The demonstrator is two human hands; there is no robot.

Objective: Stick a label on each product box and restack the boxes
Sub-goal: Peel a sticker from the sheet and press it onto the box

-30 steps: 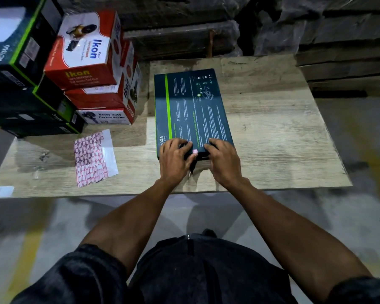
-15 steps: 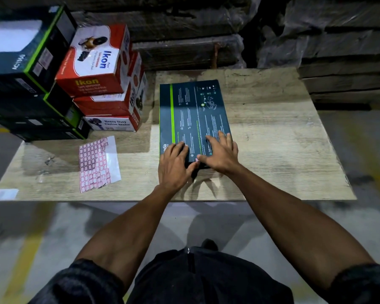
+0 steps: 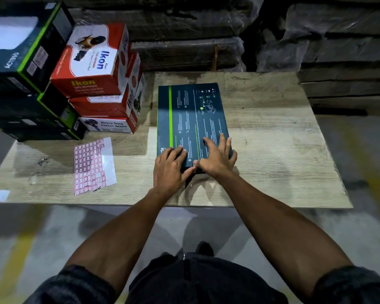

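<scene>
At the bottom of the view, a dark sleeve on each forearm and dark clothing over a grey concrete floor (image 3: 53, 227) w/ faded yellow lines. Above that, a pale wood-grain board (image 3: 272, 172) serves as the work surface, near edge straight, grain scuffed and stained.

Both hands sit on the near end of a flat dark box (image 3: 191, 119) lying face-up mid-board, green stripe along its left side, small print across the top. Left hand (image 3: 169, 170): fingers bent, tips on the box's near left corner, thumb out toward the right hand. Right hand (image 3: 216, 156): fingers straight and spread, pressing flat on the box top. Hands close together, thumbs nearly touching. Can't tell if a label is under them.

Left of the box, apart from it, a label sheet (image 3: 93, 165) w/ pink-bordered stickers lies flat, part peeled to white backing. Far left, a stack of red-and-white boxes (image 3: 103, 88), 3 high, top one turned askew; just beside it, a stack of dark green-edged boxes (image 3: 24, 73).

Behind the board, plastic-wrapped stacks of boards (image 3: 195, 38) across the back, dim.
</scene>
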